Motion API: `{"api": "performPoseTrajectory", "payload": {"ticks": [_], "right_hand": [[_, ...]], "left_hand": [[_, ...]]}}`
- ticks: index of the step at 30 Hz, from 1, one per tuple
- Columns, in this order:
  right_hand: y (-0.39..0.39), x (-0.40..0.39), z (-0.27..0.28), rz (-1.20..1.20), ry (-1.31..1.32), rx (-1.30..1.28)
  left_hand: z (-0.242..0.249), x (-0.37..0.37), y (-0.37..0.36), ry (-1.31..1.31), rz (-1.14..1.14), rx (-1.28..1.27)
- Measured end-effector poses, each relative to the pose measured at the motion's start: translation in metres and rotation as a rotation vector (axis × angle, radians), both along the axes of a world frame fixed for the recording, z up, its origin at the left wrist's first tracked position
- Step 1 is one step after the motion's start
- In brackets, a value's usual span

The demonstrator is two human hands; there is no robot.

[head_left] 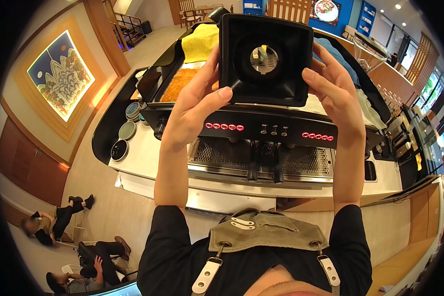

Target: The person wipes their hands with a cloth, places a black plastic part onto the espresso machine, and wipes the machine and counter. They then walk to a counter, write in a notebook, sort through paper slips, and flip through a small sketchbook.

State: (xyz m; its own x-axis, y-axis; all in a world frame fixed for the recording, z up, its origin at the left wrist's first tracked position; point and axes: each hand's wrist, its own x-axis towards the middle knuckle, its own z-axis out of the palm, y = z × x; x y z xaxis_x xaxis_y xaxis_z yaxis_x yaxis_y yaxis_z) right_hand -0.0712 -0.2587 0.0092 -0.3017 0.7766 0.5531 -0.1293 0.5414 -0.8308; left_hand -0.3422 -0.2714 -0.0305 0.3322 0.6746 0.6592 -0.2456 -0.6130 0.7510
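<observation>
I hold a black square plastic hopper point(265, 58) up in front of me with both hands, its open side turned toward the camera. A round hole with a metal part sits at its centre. My left hand point(197, 101) grips its left edge and lower corner. My right hand point(333, 89) clasps its right side. Below and behind it stands a black espresso machine point(269, 130) with two rows of red lights.
Yellow, orange and blue cloths point(200, 42) lie on top of the machine. Stacked saucers point(128, 129) stand on the counter to its left. A metal drip tray point(261, 160) runs along the front. Two people point(52, 224) sit at the far left.
</observation>
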Motion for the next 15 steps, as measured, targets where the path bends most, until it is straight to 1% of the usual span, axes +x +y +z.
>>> {"api": "performPoseTrajectory", "payload": {"ticks": [3, 7, 9, 12, 15], "right_hand": [[0.004, 0.003, -0.005, -0.009, 0.017, 0.025], [0.005, 0.003, -0.010, -0.013, 0.015, 0.102], [0.006, 0.003, -0.012, -0.008, 0.007, 0.126], [0.010, -0.002, -0.022, -0.058, -0.041, 0.248], [0.001, -0.010, -0.022, -0.004, 0.019, 0.204]], "left_hand": [[0.000, 0.000, -0.004, 0.022, 0.034, -0.037], [-0.009, 0.005, 0.005, 0.027, 0.207, 0.079], [-0.011, 0.012, 0.006, -0.037, 0.224, 0.113], [-0.017, 0.014, 0.017, 0.001, 0.499, 0.319], [-0.017, 0.020, 0.018, -0.029, 0.559, 0.456]]}}
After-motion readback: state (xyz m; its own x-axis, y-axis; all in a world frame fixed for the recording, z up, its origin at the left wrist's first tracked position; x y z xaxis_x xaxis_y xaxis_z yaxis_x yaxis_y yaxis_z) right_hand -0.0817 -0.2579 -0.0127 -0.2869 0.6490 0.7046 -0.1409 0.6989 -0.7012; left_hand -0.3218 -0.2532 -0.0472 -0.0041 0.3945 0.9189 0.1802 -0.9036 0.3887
